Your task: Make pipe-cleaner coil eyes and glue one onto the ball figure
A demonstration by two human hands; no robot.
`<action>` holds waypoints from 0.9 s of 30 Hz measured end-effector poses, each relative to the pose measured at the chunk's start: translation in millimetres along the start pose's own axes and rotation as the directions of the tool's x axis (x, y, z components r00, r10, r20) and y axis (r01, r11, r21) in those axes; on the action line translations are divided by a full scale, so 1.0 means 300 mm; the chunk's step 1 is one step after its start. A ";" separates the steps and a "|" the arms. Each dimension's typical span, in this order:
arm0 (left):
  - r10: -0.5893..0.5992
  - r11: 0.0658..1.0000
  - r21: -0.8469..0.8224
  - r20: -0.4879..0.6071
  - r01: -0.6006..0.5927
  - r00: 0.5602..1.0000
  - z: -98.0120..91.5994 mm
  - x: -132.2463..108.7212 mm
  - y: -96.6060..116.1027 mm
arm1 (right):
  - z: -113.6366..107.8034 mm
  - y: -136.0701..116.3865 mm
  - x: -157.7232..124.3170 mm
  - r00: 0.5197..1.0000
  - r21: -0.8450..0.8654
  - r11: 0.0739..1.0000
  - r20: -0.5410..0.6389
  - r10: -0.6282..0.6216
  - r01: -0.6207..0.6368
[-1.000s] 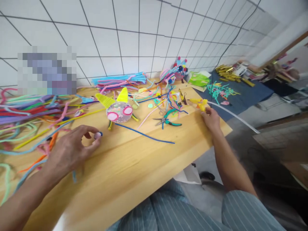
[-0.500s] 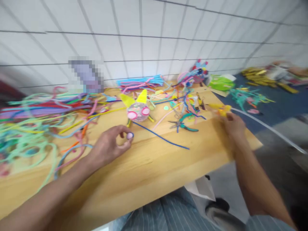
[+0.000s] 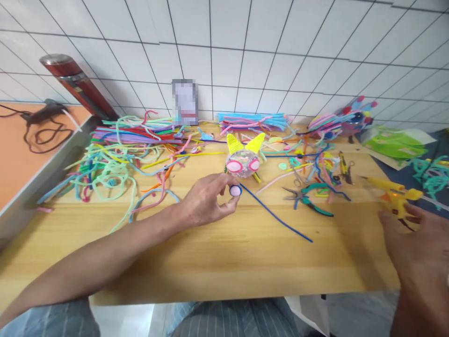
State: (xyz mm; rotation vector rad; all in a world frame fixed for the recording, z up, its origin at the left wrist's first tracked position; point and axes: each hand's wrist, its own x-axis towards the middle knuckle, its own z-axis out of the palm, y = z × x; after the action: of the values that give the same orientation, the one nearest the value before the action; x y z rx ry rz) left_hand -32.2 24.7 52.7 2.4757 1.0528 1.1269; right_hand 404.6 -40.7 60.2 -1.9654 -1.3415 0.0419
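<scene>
Disc [image 3: 235, 190], blue-rimmed, pinched between thumb and forefinger of left hand [image 3: 206, 199], just in front of yellow-eared animal figure [image 3: 245, 164]. Right hand [image 3: 421, 243] at yellow glue gun [image 3: 400, 199], thumb and fingers apart; from here I can't tell if they grip. Green-handled pliers [image 3: 305, 197] and 1 blue pipe cleaner [image 3: 277, 216] lie between hands.

A white wall [image 3: 228, 47] gridded with dark lines spans twelve o'clock; from here, the pale wooden tabletop [image 3: 217, 257] runs beneath, an orange surface [image 3: 21, 133] at nine, grey floor [image 3: 358, 311] past four.
</scene>
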 end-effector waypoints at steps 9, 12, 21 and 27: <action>0.367 0.922 0.139 -0.017 -0.361 0.930 0.100 0.093 0.031 | 0.221 -0.458 -0.090 0.816 0.534 0.842 0.521 -0.252 -0.081; 0.406 0.898 0.184 0.005 -0.400 0.914 0.118 0.123 0.026 | 0.290 -0.539 -0.068 0.767 0.615 0.779 0.557 -0.320 -0.122; 0.423 0.860 0.329 -0.034 -0.390 0.905 0.130 0.151 -0.044 | 0.410 -0.560 -0.016 0.701 0.651 0.724 0.626 -0.340 -0.230; 0.451 0.838 0.354 -0.022 -0.415 0.892 0.138 0.152 -0.072 | 0.441 -0.559 -0.013 0.643 0.600 0.742 0.702 -0.308 -0.300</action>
State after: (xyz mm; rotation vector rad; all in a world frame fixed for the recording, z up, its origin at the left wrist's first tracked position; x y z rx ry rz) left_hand 7.2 75.3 40.6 3.0773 0.7790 1.3007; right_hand 215.6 58.9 61.5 -1.2768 -1.5143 1.3508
